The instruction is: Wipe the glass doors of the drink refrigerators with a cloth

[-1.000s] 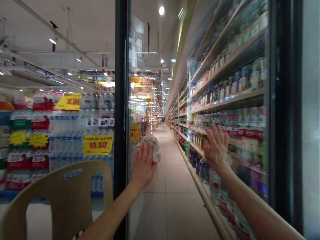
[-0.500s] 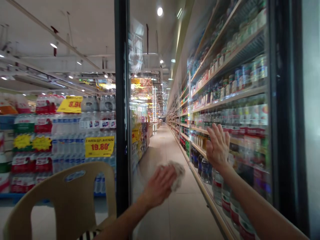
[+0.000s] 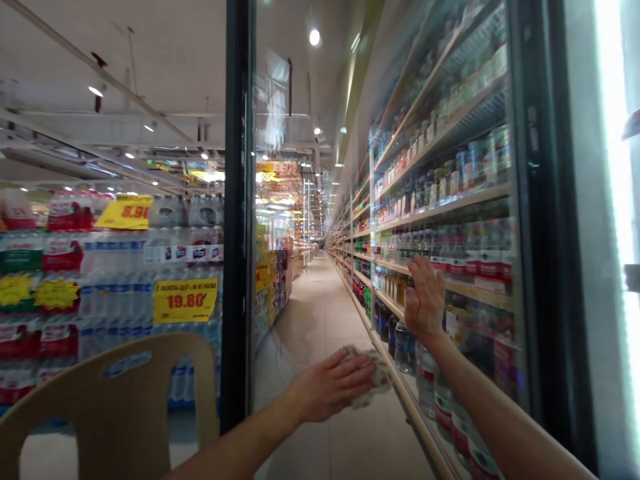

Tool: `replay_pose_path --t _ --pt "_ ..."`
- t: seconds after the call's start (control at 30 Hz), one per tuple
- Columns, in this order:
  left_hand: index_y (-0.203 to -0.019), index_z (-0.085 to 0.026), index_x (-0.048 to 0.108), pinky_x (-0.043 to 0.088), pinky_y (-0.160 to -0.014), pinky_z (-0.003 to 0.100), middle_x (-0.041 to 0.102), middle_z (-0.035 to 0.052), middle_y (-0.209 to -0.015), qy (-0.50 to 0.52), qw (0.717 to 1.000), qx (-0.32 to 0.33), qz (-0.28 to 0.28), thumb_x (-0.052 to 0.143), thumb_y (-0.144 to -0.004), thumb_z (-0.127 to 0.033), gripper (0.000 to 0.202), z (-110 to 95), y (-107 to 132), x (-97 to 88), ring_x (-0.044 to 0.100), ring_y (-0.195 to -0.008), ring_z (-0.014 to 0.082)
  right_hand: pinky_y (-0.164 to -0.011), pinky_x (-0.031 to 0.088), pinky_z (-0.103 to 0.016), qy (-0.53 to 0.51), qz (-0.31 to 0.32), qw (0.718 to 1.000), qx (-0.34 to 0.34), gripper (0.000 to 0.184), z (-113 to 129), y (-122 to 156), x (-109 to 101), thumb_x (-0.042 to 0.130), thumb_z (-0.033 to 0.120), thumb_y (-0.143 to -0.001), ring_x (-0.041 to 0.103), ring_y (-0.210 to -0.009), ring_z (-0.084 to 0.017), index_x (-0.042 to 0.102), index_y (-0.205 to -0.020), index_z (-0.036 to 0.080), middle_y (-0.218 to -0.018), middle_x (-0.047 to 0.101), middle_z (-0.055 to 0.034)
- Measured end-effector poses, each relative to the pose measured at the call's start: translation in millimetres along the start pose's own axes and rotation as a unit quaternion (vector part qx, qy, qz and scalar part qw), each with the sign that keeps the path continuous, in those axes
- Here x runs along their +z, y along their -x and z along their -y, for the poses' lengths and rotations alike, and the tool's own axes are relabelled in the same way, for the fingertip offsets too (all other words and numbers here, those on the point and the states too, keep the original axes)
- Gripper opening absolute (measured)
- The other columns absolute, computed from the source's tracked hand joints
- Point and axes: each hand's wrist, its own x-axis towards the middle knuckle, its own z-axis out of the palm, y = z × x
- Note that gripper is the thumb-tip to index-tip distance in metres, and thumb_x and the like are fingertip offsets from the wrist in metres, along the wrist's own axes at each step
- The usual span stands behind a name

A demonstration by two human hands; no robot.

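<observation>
Supermarket aisle, lit by round ceiling lamps (image 3: 314,37), seen through a tall glass door (image 3: 300,200) that stands right in front of the person. Nearest, at the lower left, is the curved back of a beige plastic chair (image 3: 100,393) with an oval cut-out near its top.

Both bare forearms reach up from the bottom edge to the pane. The left hand (image 3: 333,387) is low on the glass, its back to the camera and its fingers laid over a crumpled pale cloth (image 3: 373,380). It grips the cloth and presses it against the pane, and the cloth sticks out past the fingertips to the right. The right hand (image 3: 425,300) is higher and further right, well apart from the cloth. It is open and holds nothing, with the palm flat on the glass and the fingers pointing up, close together.

A black door frame (image 3: 235,233) runs top to bottom just left of the left forearm.

Beyond the chair and frame, stacked packs of water bottles (image 3: 125,280) fill the left side, with a yellow price sign (image 3: 185,300) reading 19.80 and another yellow sign (image 3: 125,212) above it. On the right, behind the glass, wooden shelves (image 3: 440,207) hold rows of bottles and jars, blurred by reflections. Between them a pale tiled floor (image 3: 320,313) runs away to the far end of the shop.
</observation>
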Motion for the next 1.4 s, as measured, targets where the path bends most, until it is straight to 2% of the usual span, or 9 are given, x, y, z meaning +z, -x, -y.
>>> replay_pose_path --t 0.07,0.23,0.43,0.63,0.7,0.9,1.1,1.27,1.4 --pt "-0.136 -0.029 0.036 0.01 -0.114 0.037 0.025 -0.0035 -0.15 0.005 1.0 -0.023 -0.002 0.037 -0.09 -0.043 0.048 13 -9 -2.9 0.012 -0.141 0.0162 -0.108 0.026 -0.045 -0.013 -0.009 1.0 -0.006 0.05 -1 0 0 0.031 0.023 -0.088 0.035 -0.133 -0.021 0.034 -0.138 0.021 -0.136 0.047 -0.0114" --pt "-0.138 -0.015 0.035 0.013 -0.112 0.045 0.025 0.0122 -0.149 -0.052 0.924 -0.367 -0.096 0.043 -0.088 -0.039 0.055 73 -32 -14.6 0.006 -0.141 0.027 -0.109 0.026 -0.046 -0.038 -0.018 0.999 0.01 0.052 -3 0 -2 0.031 0.025 -0.088 0.033 -0.134 -0.022 0.032 -0.14 0.021 -0.139 0.043 -0.0109" --pt "-0.138 -0.025 0.035 0.006 -0.115 0.039 0.024 -0.0006 -0.15 -0.006 0.998 -0.051 -0.022 0.038 -0.089 -0.045 0.052 18 -35 -4.2 0.011 -0.141 0.0197 -0.108 0.027 -0.046 -0.028 -0.021 0.999 -0.003 0.051 -2 -1 -3 0.029 0.024 -0.088 0.035 -0.133 -0.022 0.031 -0.139 0.021 -0.137 0.046 -0.0117" --pt "-0.139 -0.017 0.032 0.013 -0.113 0.044 0.028 0.0113 -0.148 -0.062 0.925 -0.364 -0.092 0.04 -0.09 -0.041 0.056 71 -50 -15.8 0.012 -0.14 0.0246 -0.108 0.027 -0.046 -0.035 -0.034 0.999 0.002 0.05 -2 0 -1 0.029 0.025 -0.089 0.036 -0.132 -0.022 0.034 -0.138 0.022 -0.138 0.045 -0.0105" --pt "-0.139 -0.015 0.033 0.014 -0.112 0.046 0.027 0.0128 -0.148 -0.06 0.922 -0.371 -0.093 0.04 -0.089 -0.041 0.056 64 -55 -13.2 0.01 -0.14 0.0269 -0.108 0.026 -0.046 -0.04 -0.034 0.999 0.001 0.05 -3 0 -1 0.03 0.025 -0.089 0.036 -0.132 -0.022 0.034 -0.138 0.022 -0.138 0.045 -0.0107" --pt "-0.139 -0.024 0.033 0.01 -0.115 0.034 0.027 -0.0011 -0.149 0.042 0.999 -0.001 0.01 0.039 -0.09 -0.039 0.051 15 -46 -5.0 0.013 -0.14 0.0149 -0.108 0.028 -0.045 -0.043 -0.029 0.999 -0.012 0.051 -4 -1 -2 0.028 0.025 -0.089 0.035 -0.133 -0.021 0.031 -0.14 0.021 -0.137 0.046 -0.0103" --pt "-0.14 -0.015 0.03 0.012 -0.113 0.044 0.024 0.0119 -0.15 -0.008 0.921 -0.364 -0.135 0.042 -0.089 -0.035 0.056 83 -60 -12.2 0.01 -0.141 0.0249 -0.108 0.028 -0.047 -0.053 -0.028 0.998 0.002 0.05 -4 -5 -4 0.029 0.025 -0.089 0.033 -0.133 -0.021 0.031 -0.139 0.022 -0.139 0.043 -0.0101" --pt "-0.142 -0.018 0.025 0.016 -0.113 0.043 0.029 0.01 -0.148 0.031 0.947 -0.297 -0.118 0.04 -0.09 -0.033 0.056 68 -70 -8.4 0.013 -0.14 0.0233 -0.109 0.031 -0.043 -0.127 0.009 0.99 -0.054 0.05 32 -10 5 0.029 0.019 -0.088 0.029 -0.135 -0.018 0.031 -0.138 0.02 -0.141 0.038 -0.0092" --pt "-0.145 -0.017 0.006 0.021 -0.113 0.042 0.012 0.0113 -0.153 0.103 0.922 -0.308 -0.212 0.042 -0.089 -0.037 0.07 58 -39 -12.5 0.012 -0.14 0.0243 -0.111 0.026 -0.042 -0.086 0.112 0.99 0.007 0.049 91 -14 20 0.03 0.026 -0.09 0.021 -0.138 -0.019 0.034 -0.137 0.015 -0.142 0.038 -0.0105"
